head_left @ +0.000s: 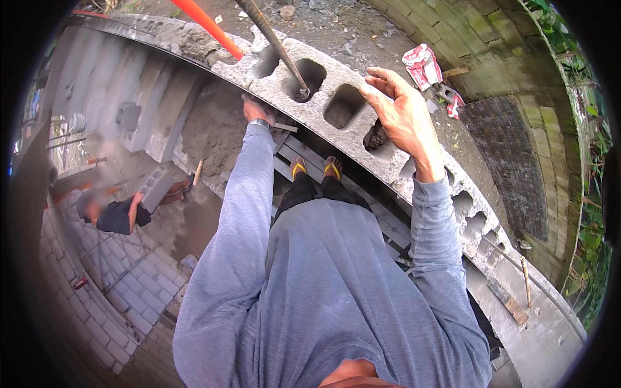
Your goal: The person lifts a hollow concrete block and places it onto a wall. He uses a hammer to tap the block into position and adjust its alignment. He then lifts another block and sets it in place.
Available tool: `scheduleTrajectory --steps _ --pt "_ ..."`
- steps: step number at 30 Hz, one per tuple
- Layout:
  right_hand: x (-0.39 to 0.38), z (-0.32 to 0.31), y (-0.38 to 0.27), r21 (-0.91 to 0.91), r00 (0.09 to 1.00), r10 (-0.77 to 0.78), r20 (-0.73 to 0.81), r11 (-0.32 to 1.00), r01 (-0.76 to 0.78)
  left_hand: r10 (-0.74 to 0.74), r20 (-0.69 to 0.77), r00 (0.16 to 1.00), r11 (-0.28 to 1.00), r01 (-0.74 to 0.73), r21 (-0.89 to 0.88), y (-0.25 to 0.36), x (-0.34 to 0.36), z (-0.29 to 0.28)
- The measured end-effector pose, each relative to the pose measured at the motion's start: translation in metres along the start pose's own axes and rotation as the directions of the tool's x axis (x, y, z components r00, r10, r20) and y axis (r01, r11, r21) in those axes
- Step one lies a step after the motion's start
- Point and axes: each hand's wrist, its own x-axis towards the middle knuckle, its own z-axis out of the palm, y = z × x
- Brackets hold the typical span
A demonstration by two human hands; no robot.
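A grey hollow concrete block (328, 88) sits in the top course of a block wall that crosses in front of me. My left hand (255, 110), with a watch (261, 123) at the wrist, is against the near side of the wall by the block's left part; its fingers are mostly hidden. Over the block's right part, my right hand (398, 113) is raised with fingers stretched and apart, holding nothing. A steel rod (275, 42) stands in one of the block's hollows. Dark mortar (375, 138) shows in a hollow below my right hand.
An orange pipe (208, 29) rises at the wall's left. My sandalled feet (333, 168) stand on planks (390, 223). Down at the left, a co-worker (116, 216) carries a block (155, 189). Beyond the wall lie a torn bag (422, 66) and a mossy block wall (446, 29).
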Motion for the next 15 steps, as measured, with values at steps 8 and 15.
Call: scheduleTrajectory --steps 8,15 --pt "0.000 -0.003 0.008 0.041 1.000 0.017 0.008 0.999 -0.017 0.006 0.053 0.999 1.000 -0.007 0.021 -0.010 -0.003 0.002" --pt "0.046 0.016 0.018 -0.066 0.995 -0.052 0.081 0.996 0.058 0.029 0.052 0.998 0.999 -0.027 -0.026 -0.022 -0.017 -0.022"
